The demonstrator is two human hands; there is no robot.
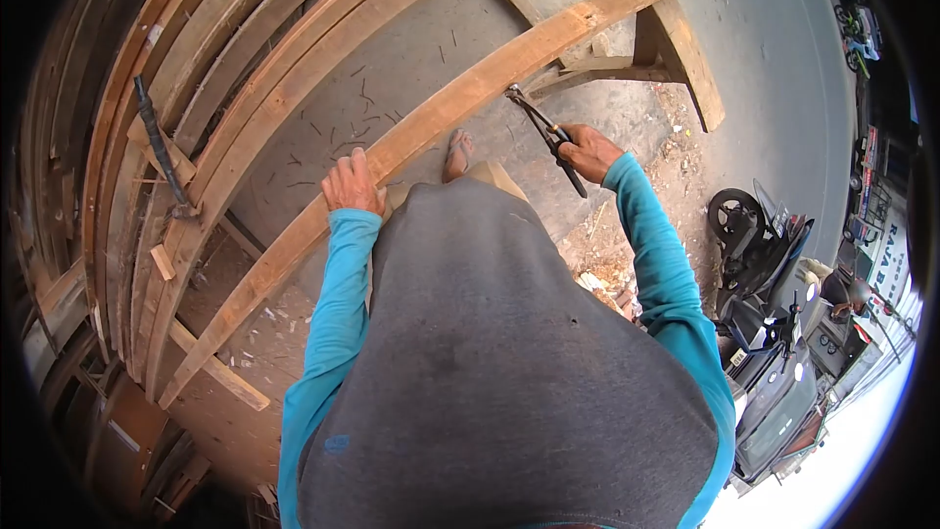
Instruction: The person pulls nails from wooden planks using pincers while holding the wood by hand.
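Note:
A long wooden plank (480, 83) lies slantwise in front of me, its far end on a wooden support (690, 69). My left hand (352, 184) grips the plank's near edge, fingers curled over the top. Closed around dark, long-handled pincers (534, 116) is my right hand (589, 152). Their jaws touch or nearly touch the plank's edge, at a small shiny spot I cannot make out clearly. The two handles are slightly apart.
Several long planks (279, 98) are stacked at the left, with a hammer (157, 142) lying across them. Loose nails (365, 90) litter the floor near my foot (457, 152). Wood scraps (612, 289) lie to the right, and a parked motorcycle (754, 240) stands beyond.

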